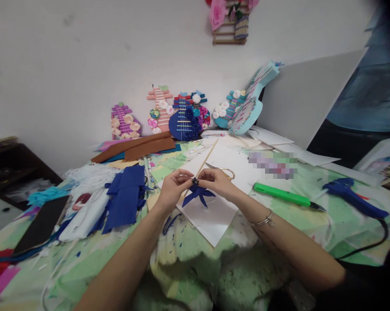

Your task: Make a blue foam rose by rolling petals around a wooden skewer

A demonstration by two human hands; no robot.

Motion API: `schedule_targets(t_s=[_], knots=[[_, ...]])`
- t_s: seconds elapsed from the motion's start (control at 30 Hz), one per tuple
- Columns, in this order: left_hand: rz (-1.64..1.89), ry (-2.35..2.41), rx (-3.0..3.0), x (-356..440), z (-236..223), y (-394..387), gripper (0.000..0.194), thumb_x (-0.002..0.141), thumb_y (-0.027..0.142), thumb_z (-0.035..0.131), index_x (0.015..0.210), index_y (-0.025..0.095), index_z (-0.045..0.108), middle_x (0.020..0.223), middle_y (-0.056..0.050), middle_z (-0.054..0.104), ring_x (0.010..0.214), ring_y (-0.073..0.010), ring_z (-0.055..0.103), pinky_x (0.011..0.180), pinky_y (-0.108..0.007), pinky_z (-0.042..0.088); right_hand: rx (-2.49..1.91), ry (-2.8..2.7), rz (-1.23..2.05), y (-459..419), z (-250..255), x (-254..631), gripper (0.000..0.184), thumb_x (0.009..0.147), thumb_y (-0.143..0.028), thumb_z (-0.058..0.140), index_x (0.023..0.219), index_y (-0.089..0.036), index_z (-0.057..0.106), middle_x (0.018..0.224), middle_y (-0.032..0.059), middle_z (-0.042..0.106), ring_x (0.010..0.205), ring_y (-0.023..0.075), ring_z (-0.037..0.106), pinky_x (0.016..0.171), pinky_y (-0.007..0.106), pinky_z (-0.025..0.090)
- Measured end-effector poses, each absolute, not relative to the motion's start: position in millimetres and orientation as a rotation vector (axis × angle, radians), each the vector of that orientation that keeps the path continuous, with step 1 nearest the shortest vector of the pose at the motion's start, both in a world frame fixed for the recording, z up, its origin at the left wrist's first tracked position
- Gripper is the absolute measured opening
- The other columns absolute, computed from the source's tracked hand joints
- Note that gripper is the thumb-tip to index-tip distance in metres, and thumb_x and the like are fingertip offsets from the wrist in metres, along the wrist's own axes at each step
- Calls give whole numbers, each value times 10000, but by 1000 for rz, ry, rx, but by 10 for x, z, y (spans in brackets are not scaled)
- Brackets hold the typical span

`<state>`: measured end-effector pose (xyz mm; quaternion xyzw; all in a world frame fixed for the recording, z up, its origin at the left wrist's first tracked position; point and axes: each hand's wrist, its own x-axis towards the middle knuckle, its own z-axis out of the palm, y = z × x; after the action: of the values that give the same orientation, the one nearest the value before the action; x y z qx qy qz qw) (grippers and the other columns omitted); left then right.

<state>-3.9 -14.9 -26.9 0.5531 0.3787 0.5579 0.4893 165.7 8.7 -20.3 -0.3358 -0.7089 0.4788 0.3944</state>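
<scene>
Over the white paper (211,229), my left hand (174,185) and my right hand (216,181) meet with fingertips pinched together. Between them is a dark blue flower-like piece (199,195) with pointed petals hanging down; its dark gathered centre sits at the fingertips. A thin wooden stick (208,157) slants past the fingers, and I cannot tell whether it is held or lies behind them. Just beyond my right hand, gold-coloured scissors handles (229,174) show, partly hidden by it. Dark blue scraps (171,223) lie near my left wrist.
Right of my hands lie a green utility knife (282,195) and a blue glue gun (355,198) with a cord. At left are folded blue material (125,196), a white power strip (84,216) and a dark phone (42,224). Decorated instrument models (182,119) line the wall.
</scene>
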Motion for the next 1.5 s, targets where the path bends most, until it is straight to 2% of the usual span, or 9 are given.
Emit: schedule_targets(t_s=[0.2,0.4,0.77,0.87,1.0,1.13,1.33,1.5], knots=[[1352,908,1309,-45,-306,-131,271,620,250,773,805,146,604,657,4,668,585,-100,596,600,-216,454,-806,-1715,1374,106,-201,1674,180,651,-282,676,645,-128,584,614,-5,576,588,100,515,577,230,382],[1343,881,1286,-53,-305,-132,295,596,234,786,806,153,596,625,15,659,584,-108,602,620,-228,458,-714,-1617,1503,107,-195,1671,167,618,-221,691,707,-138,577,666,-14,602,620,98,549,609,226,399],[1293,842,1198,-47,-300,-142,319,562,199,806,774,151,572,604,19,650,563,-94,592,607,-211,450,-638,-1624,1519,107,-196,1688,156,603,-119,633,749,-146,586,682,-12,609,617,92,547,566,203,386],[1275,850,1163,-34,-266,-164,342,536,205,822,755,146,567,611,16,641,563,-95,590,589,-205,440,-583,-1637,1521,104,-190,1694,154,627,-143,644,769,-155,588,699,-12,612,644,99,558,603,213,404],[1248,861,1158,-16,-228,-193,350,522,206,829,734,139,559,630,8,639,579,-94,591,592,-202,439,-565,-1658,1483,110,-199,1694,157,703,-261,654,805,-156,596,734,-1,614,684,112,564,657,234,426],[1203,844,1149,-5,-214,-210,348,513,200,830,711,135,551,634,2,635,566,-85,581,552,-180,411,-608,-1737,1418,113,-218,1688,230,737,-354,649,834,-151,604,712,4,601,665,115,545,623,232,413],[1136,859,1143,-17,-229,-210,363,508,209,829,706,140,532,606,11,613,520,-76,550,484,-163,360,-666,-1832,1333,89,-192,1689,231,734,-356,645,803,-139,605,662,-2,575,601,102,505,555,219,372],[1105,865,1110,-37,-259,-198,363,505,193,827,714,142,534,608,8,621,512,-72,548,481,-158,347,-667,-1916,1221,67,-156,1691,202,742,-338,627,761,-137,610,652,3,577,603,107,501,563,224,374]])
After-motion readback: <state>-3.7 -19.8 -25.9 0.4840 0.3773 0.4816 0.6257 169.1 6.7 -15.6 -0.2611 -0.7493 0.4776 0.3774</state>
